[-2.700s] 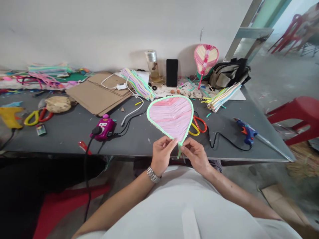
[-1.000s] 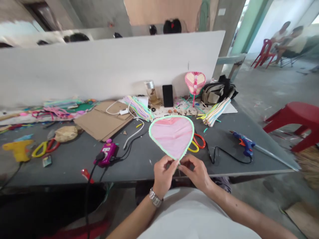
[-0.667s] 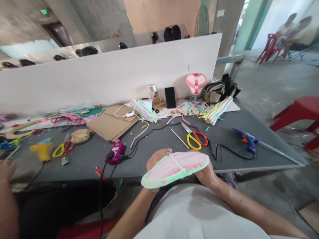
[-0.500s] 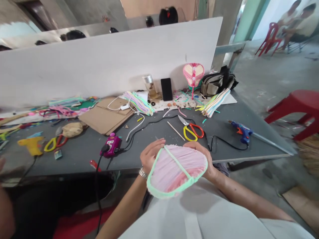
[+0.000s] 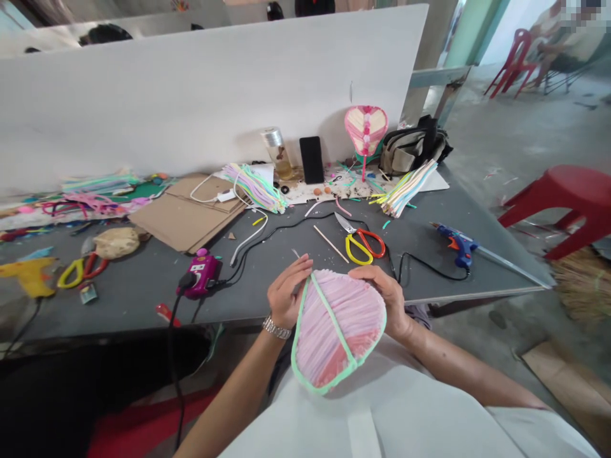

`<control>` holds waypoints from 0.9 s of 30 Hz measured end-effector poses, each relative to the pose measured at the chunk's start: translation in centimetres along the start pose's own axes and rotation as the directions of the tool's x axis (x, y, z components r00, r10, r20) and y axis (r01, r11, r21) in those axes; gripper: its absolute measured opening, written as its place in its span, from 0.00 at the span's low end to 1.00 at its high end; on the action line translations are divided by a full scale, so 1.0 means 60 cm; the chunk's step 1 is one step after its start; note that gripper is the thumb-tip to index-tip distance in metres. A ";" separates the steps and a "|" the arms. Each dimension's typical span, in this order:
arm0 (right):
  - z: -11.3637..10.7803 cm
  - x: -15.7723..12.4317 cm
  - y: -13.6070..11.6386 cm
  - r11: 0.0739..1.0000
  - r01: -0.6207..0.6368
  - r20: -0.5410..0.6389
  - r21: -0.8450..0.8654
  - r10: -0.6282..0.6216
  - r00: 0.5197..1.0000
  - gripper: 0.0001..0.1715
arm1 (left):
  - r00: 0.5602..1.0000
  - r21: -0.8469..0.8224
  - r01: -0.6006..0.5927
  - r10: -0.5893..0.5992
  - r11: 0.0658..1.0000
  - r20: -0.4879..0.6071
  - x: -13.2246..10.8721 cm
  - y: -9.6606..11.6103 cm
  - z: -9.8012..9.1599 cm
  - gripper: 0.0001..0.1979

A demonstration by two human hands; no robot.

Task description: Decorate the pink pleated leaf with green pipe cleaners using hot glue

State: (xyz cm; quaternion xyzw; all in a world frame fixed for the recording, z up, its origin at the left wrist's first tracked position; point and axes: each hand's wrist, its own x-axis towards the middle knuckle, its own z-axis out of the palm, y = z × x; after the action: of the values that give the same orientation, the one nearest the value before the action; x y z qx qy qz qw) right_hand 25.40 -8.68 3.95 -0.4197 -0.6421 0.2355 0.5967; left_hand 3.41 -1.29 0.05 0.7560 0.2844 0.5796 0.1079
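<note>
Head-camera view of a person's two hands at a grey work table. The left hand (image 5: 287, 296), with a metal wristwatch (image 5: 276, 328) on its wrist, was curled narrowly around one side of a heart-shaped fan (image 5: 337, 334), and the right hand (image 5: 379, 299) was cupped around the other side, so that both hands gripped its rim. The fan, made of pink strips edged in pale green with a green strip across its face, was tilted and held in front of the person's chest, just past the front edge of the table (image 5: 429, 270). Nearest the hands on the table lay scissors (image 5: 352, 253) with yellow and red handles, a thin wooden stick (image 5: 331, 244), a black cable (image 5: 286, 227), and a purple power socket (image 5: 199, 273). Farther right lay a blue glue gun (image 5: 453, 237). Along the back stood a second fan (image 5: 365, 130), a phone (image 5: 312, 159), and a glass bottle (image 5: 275, 152), with cardboard sheets (image 5: 188, 213) lying to the left.
</note>
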 end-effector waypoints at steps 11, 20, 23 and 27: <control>0.016 0.036 0.019 0.970 -0.229 -0.005 0.076 0.230 0.973 0.11 | 0.744 -0.270 0.665 -0.648 0.697 0.160 0.038 0.073 -0.001 0.13; 0.034 0.028 0.039 0.909 -0.381 0.132 0.171 0.362 0.923 0.15 | 0.638 -0.421 0.756 -0.707 0.501 0.306 0.038 0.085 0.011 0.12; 0.040 0.033 0.038 0.851 -0.415 0.192 0.323 0.371 0.909 0.16 | 0.625 -0.446 0.765 -0.703 0.466 0.338 0.039 0.093 0.018 0.11; 0.042 0.038 0.035 0.724 -0.471 0.301 0.504 0.365 0.881 0.18 | 0.617 -0.503 0.765 -0.680 0.402 0.395 0.044 0.101 0.021 0.12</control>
State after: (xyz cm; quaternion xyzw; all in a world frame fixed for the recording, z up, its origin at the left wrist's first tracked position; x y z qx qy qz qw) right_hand 23.65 -5.17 3.13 -0.3360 -0.4830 0.5798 0.5637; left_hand 6.89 -4.53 4.77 0.5088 0.3640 0.4844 0.6116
